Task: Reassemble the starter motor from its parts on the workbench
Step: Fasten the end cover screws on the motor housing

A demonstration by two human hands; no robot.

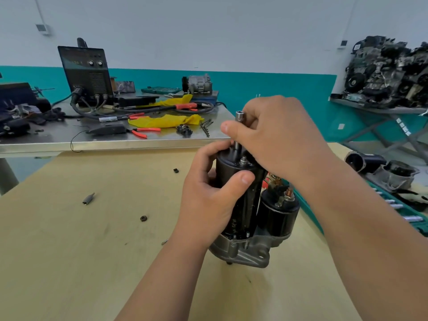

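On the workbench [69, 262], starter motor [245, 205] upright, long axis vertical

The starter motor [246, 206] stands upright on its grey cast nose housing on the bench [92, 262], with its black body and solenoid [280, 215] side by side. A chrome socket driver [239, 117] stands upright on its top end. A loose nut [143, 218] lies to its left.
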